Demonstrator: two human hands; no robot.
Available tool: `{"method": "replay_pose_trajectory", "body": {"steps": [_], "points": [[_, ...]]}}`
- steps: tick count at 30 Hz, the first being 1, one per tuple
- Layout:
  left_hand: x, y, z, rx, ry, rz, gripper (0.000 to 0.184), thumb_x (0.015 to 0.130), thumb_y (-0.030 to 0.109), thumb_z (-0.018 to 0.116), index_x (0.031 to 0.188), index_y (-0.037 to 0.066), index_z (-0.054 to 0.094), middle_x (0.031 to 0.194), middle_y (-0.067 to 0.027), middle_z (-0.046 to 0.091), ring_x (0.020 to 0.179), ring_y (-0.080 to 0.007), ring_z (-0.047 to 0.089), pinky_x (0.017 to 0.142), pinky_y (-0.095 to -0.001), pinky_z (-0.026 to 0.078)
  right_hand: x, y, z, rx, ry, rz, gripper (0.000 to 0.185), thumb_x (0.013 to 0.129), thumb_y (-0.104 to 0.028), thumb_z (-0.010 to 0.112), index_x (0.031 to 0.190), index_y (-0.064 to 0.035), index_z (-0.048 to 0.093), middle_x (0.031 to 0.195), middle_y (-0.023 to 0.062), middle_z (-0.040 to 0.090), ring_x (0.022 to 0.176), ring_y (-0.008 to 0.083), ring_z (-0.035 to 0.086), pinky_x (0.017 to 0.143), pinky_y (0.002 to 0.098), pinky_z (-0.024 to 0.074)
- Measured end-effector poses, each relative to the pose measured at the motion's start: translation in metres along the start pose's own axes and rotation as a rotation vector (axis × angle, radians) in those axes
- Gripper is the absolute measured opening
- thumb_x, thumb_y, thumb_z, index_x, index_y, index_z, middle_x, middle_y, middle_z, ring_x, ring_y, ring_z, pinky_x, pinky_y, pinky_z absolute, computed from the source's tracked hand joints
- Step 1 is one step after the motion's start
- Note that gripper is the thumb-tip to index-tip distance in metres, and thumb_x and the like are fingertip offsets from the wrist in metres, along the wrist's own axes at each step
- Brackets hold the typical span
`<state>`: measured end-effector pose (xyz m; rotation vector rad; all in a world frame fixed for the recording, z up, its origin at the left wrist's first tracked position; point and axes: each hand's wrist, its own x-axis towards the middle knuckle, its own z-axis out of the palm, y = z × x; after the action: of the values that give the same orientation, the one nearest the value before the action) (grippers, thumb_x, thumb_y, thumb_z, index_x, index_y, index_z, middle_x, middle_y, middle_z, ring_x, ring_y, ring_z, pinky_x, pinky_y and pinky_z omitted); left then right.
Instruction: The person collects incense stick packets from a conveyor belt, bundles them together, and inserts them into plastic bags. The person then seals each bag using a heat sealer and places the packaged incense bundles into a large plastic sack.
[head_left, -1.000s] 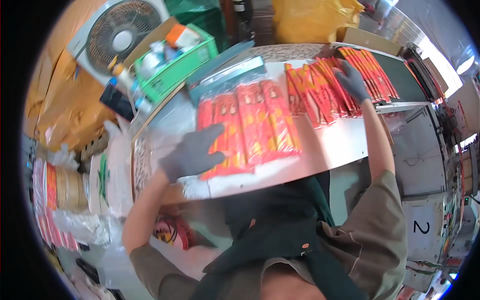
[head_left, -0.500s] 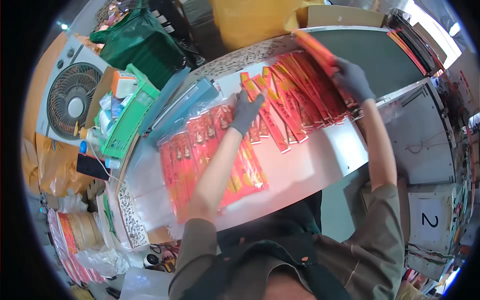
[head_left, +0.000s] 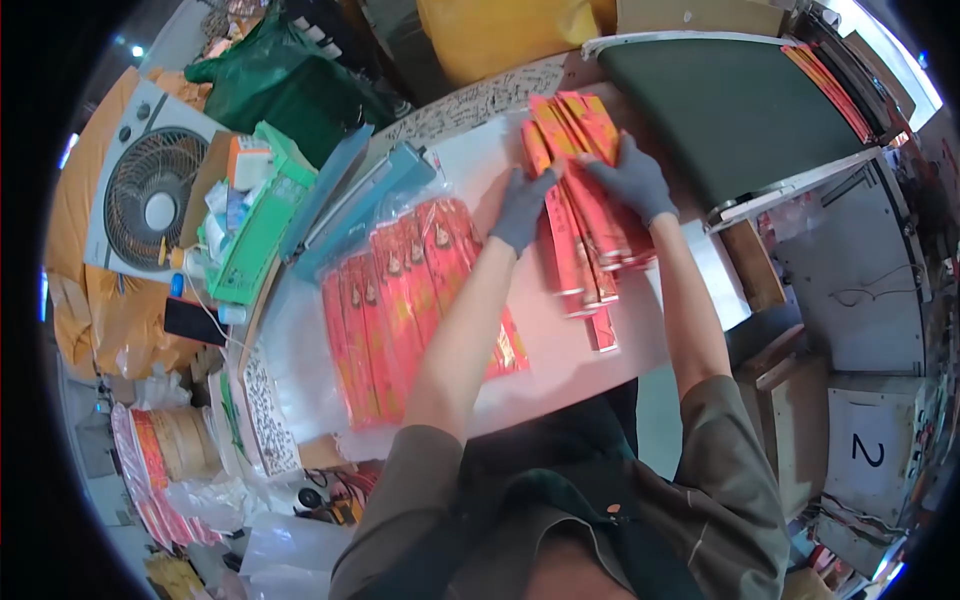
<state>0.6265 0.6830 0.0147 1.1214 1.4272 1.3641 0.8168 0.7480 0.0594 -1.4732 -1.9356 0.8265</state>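
Note:
A bunch of long red and yellow packets (head_left: 580,225) lies on the white table between my two grey-gloved hands. My left hand (head_left: 522,207) presses against the left side of the bunch, its fingers closed on the packets' edge. From the right, my right hand (head_left: 634,182) wraps its fingers over the upper part of the same bunch. Below it one packet end sticks out toward the table's front. To the left, clear plastic bags of red packets (head_left: 385,320) lie flat, partly under my left forearm.
A teal sealer-like device (head_left: 365,205) sits behind the bagged packets. A green conveyor belt (head_left: 715,120) is at the right, with red strips at its far end. At the left stand a green basket (head_left: 250,240) and a fan (head_left: 158,205).
The spread-out packets are now gathered into one bunch on the table. My right hand has moved left from the belt's edge, and my left hand has shifted slightly right.

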Motion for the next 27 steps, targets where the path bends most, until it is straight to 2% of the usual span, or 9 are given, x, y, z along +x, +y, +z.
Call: {"method": "replay_pose_trajectory", "body": {"steps": [2,7,9,10,15,16,18,22,27], "points": [[-0.039,0.04,0.027,-0.47,-0.105,-0.205,0.049,0.081,0.032,0.072,0.113,-0.001,0.056,0.102,-0.0069,0.063,0.094,-0.0121,0.059,0.083,-0.0268,0.046,-0.026,0.006,0.027,0.156,-0.007,0.007,0.095,0.073,-0.063,0.063,0.128,0.0108,0.04,0.113,0.0323,0.058,0.11,0.0422,0.056,0.092,0.0392,0.0435],[-0.189,0.047,-0.009,-0.445,-0.17,-0.421,0.048,0.082,0.023,0.071,0.121,0.001,0.054,0.111,-0.0099,0.062,0.104,-0.0172,0.06,0.089,-0.0315,0.049,-0.185,-0.013,0.011,0.69,-0.372,0.012,0.076,0.09,-0.04,0.059,0.143,0.0034,0.026,0.134,0.0176,0.048,0.125,0.0231,0.044,0.104,0.0337,0.0351],[-0.251,0.047,-0.025,-0.327,-0.305,-0.427,0.06,0.083,0.024,0.07,0.133,0.001,0.043,0.12,-0.0097,0.057,0.108,-0.0185,0.057,0.092,-0.0326,0.048,-0.252,-0.006,-0.007,0.617,-0.55,0.003,0.085,0.087,-0.037,0.065,0.145,0.0024,0.017,0.141,0.0178,0.038,0.129,0.0231,0.037,0.106,0.034,0.0327],[-0.266,0.061,-0.035,-0.246,-0.518,-0.358,0.063,0.082,0.021,0.071,0.134,0.002,0.04,0.121,-0.0097,0.057,0.108,-0.0184,0.057,0.091,-0.0315,0.049,-0.277,-0.009,-0.015,0.699,-0.647,0.069,0.09,0.085,-0.036,0.068,0.146,0.0021,0.014,0.144,0.0178,0.034,0.131,0.0233,0.035,0.106,0.0344,0.0319],[-0.292,0.054,-0.017,-0.199,-0.391,-0.215,0.052,0.081,0.014,0.07,0.125,0.001,0.046,0.111,-0.0084,0.06,0.097,-0.0163,0.06,0.082,-0.0306,0.051,-0.312,-0.037,-0.014,0.706,-0.51,0.055,0.106,0.076,-0.033,0.078,0.147,0.002,0.008,0.147,0.0178,0.027,0.133,0.0235,0.031,0.107,0.0351,0.0306],[-0.28,0.065,-0.019,-0.253,-0.422,-0.298,0.068,0.08,0.022,0.074,0.132,0.003,0.035,0.121,-0.0103,0.052,0.113,-0.0171,0.051,0.093,-0.0338,0.045,-0.303,-0.042,-0.016,0.695,-0.429,0.044,0.107,0.074,-0.032,0.08,0.147,0.0021,0.008,0.147,0.0177,0.027,0.133,0.0234,0.031,0.107,0.0351,0.0308],[-0.263,0.113,-0.026,-0.143,-0.324,-0.069,0.075,0.075,0.02,0.078,0.134,0.003,0.034,0.123,-0.0119,0.052,0.114,-0.0173,0.051,0.092,-0.0324,0.046,-0.281,-0.063,-0.028,0.735,-0.327,-0.084,0.099,0.071,-0.022,0.083,0.143,0.0029,0.019,0.141,0.0168,0.037,0.125,0.0222,0.041,0.102,0.0336,0.0375],[-0.233,0.117,-0.039,-0.394,-0.475,-0.104,0.093,0.066,0.016,0.085,0.138,0.004,0.028,0.129,-0.0124,0.049,0.12,-0.018,0.047,0.099,-0.0333,0.041,-0.24,-0.087,-0.044,0.673,-0.54,0.034,0.1,0.066,-0.02,0.086,0.141,0.0016,0.023,0.13,0.014,0.049,0.118,0.0202,0.049,0.097,0.0348,0.0422],[-0.207,0.141,-0.045,-0.003,-0.295,0.475,0.111,0.058,0.021,0.089,0.143,0.005,0.018,0.136,-0.0111,0.044,0.125,-0.0204,0.043,0.105,-0.0338,0.035,-0.208,-0.142,-0.045,0.965,-0.169,-0.545,0.138,0.056,-0.031,0.091,0.148,-0.0066,-0.009,0.125,0.017,0.05,0.112,0.025,0.054,0.093,0.0366,0.0452]]}}
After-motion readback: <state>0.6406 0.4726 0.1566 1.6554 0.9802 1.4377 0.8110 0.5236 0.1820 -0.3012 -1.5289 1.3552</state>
